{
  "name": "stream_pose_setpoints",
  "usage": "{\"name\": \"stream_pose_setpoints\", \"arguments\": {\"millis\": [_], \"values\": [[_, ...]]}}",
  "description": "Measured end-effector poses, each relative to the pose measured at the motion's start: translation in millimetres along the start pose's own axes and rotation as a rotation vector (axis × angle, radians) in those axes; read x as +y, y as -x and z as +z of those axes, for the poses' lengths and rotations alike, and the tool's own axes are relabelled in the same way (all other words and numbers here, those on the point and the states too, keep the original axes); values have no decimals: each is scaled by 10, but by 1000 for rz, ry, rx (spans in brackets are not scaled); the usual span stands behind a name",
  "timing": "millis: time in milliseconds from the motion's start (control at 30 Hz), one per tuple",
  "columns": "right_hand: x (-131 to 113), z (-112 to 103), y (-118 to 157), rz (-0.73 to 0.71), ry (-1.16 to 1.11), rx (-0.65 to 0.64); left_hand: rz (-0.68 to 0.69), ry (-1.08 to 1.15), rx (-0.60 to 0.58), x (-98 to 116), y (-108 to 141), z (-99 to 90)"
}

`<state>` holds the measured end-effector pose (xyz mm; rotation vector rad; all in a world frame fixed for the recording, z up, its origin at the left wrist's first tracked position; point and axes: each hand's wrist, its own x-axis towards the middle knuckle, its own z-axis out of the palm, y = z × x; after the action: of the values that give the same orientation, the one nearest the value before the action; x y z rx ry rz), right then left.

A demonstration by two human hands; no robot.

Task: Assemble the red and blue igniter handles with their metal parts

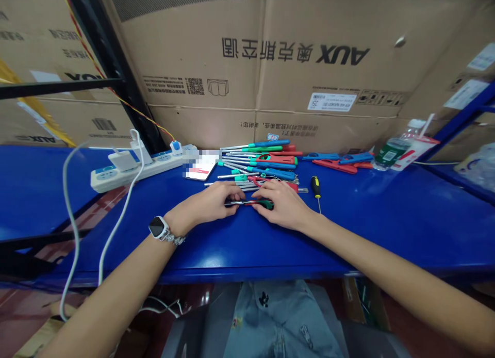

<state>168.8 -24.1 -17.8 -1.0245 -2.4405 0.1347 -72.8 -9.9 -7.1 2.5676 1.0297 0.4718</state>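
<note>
Your left hand (pixel 221 200) and right hand (pixel 285 203) grip opposite ends of one long-nosed lighter (pixel 249 202) over the blue table (pixel 247 249), before a lighter pile (pixel 276 173) too tangled to count; one screwdriver (pixel 316 186) lies nearby.

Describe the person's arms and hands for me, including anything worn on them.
The left hand and right hand are gloveless, and no sleeves show on the forearms. A watch with a dark, rounded-square face and silver-coloured link band circles the left wrist.
</note>
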Motion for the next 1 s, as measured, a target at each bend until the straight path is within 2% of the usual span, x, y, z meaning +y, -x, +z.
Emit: {"name": "stream_pose_setpoints", "arguments": {"millis": [100, 233, 500, 800, 1000], "values": [[19, 32, -76, -33, -54, -48, -40, -14, 1, -27, 24, -28], [61, 123, -62, 0, -160, 6, -75, 5, -19, -39, 31, -50], [59, 212, -6, 19, -228, 66, 37, 69, 35, -22, -5, 5], [67, 228, -2, 28, -279, 100, 35, 134, 56, -17, -20, -8], [63, 231, 3, 30, -296, 101, 54, 153, 69, 4, -59, 49]]}}
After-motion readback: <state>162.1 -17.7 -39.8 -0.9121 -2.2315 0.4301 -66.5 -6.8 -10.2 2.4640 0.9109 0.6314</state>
